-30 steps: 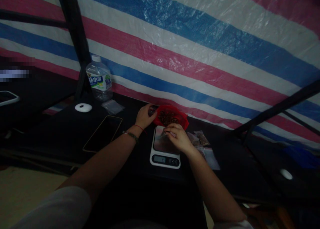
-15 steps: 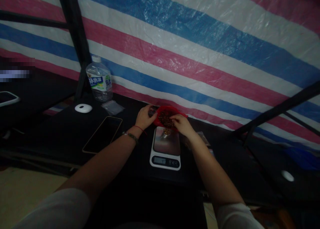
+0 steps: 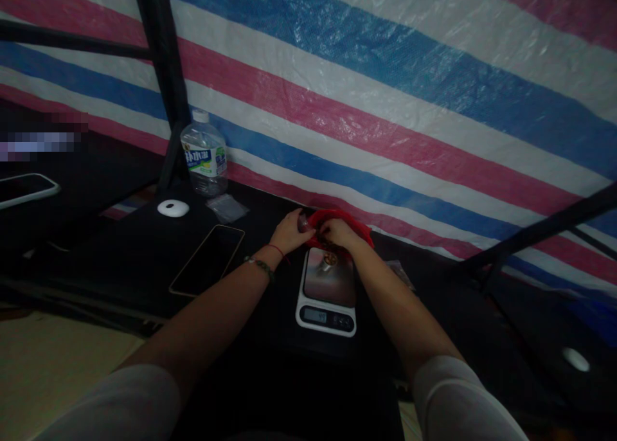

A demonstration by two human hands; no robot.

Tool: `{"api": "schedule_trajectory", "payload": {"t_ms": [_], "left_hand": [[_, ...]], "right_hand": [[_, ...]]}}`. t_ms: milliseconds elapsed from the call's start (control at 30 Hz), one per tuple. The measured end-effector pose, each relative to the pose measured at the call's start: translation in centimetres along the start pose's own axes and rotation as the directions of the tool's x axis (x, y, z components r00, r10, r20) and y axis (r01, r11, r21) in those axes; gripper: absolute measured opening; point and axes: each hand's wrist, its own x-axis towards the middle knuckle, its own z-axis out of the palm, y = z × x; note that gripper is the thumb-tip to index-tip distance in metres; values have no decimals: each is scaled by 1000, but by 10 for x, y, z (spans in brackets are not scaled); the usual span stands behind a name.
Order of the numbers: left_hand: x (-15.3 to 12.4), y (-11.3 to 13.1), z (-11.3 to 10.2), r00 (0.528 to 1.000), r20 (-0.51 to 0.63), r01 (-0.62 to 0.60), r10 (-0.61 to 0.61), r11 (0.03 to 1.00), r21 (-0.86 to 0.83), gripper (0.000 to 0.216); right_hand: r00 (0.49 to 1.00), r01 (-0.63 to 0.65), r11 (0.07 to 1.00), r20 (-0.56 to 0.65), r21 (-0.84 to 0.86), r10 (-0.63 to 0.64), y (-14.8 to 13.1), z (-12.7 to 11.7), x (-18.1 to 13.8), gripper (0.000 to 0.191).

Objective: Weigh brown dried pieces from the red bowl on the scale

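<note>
Behind the scale lies a red plastic bag (image 3: 359, 225), its mouth open on small dark brown pieces. My left hand (image 3: 290, 233) curls around a clear plastic thing (image 3: 303, 223) at the bag's left side, thumb against the red rim. My right hand (image 3: 339, 233) reaches into the bag with fingers bent together among the pieces; what they pinch is hidden. Just in front, a small shiny metal cup (image 3: 330, 261) with brown pieces in it stands on the steel plate of a white kitchen scale (image 3: 326, 324). The scale's display is lit, its digits blurry.
Left of my forearm lies a phone (image 3: 208, 261). Further back are a white oval object (image 3: 173, 208), a clear small bag (image 3: 228, 207) and a large labelled bottle (image 3: 205, 158). Another flat packet (image 3: 399, 272) lies right of my wrist. A striped sheet (image 3: 366, 132) hangs behind.
My right hand has gone deeper into the red bag, its fingers now more hidden. The left hand keeps its hold. The whole view has shifted slightly.
</note>
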Motion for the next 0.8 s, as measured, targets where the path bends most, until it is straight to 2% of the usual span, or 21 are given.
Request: {"api": "schedule_trajectory", "payload": {"t_ms": [100,200,333,567,667,800], "left_hand": [[0,-2,1,1000,4,8,-8,1000,19,75],[0,-3,0,1000,1,-19,19,999,28,60],[0,-1,-3,999,-10,-32,32,999,32,45],[-2,4,-7,999,-33,-22,22,1000,3,39],[-2,6,-9,999,-44,-27,26,1000,-15,39],[-3,8,-11,996,-86,-38,37,999,-21,40]], "right_hand": [[1000,-12,1000,-2,-6,12,2,-1,2,22],[1000,-2,1000,-23,8,2,4,-2,1,20],[992,35,999,-120,29,-32,7,-5,-7,21],[965,-36,983,-248,178,80,2,-13,-32,17],[937,19,954,-339,300,87,-9,-16,-52,13],[862,169,915,-505,368,44,-29,-16,-87,13]]}}
